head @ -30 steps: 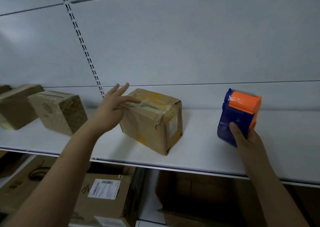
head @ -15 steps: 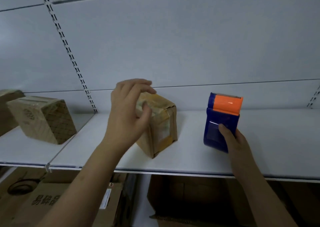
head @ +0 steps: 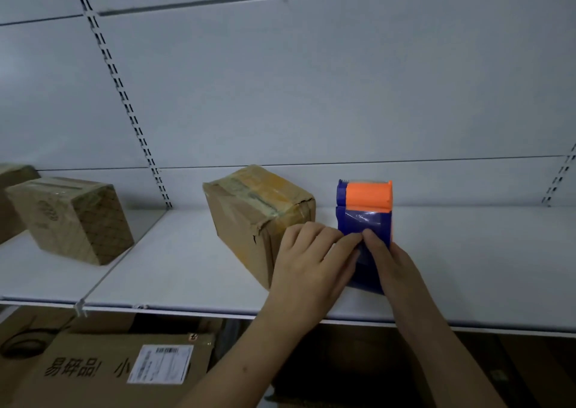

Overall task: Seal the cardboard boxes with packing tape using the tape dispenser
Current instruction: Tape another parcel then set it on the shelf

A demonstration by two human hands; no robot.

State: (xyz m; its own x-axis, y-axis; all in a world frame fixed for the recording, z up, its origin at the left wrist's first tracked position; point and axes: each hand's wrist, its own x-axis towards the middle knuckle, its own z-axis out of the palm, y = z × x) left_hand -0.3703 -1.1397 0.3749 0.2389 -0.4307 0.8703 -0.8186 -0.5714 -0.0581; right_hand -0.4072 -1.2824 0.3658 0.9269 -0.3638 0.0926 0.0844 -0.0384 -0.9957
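Blue-orange tape dispenser (head: 364, 217) in right hand (head: 394, 264)'s grip, left hand (head: 307, 262) seemingly pinching it.

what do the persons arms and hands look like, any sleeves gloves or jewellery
Both forearms are bare as far as the picture shows: no sleeves reach into view. The left hand and the right hand wear no gloves, and no rings, watch or bracelet show on the visible fingers and wrists. The fingernails look short and unpainted.
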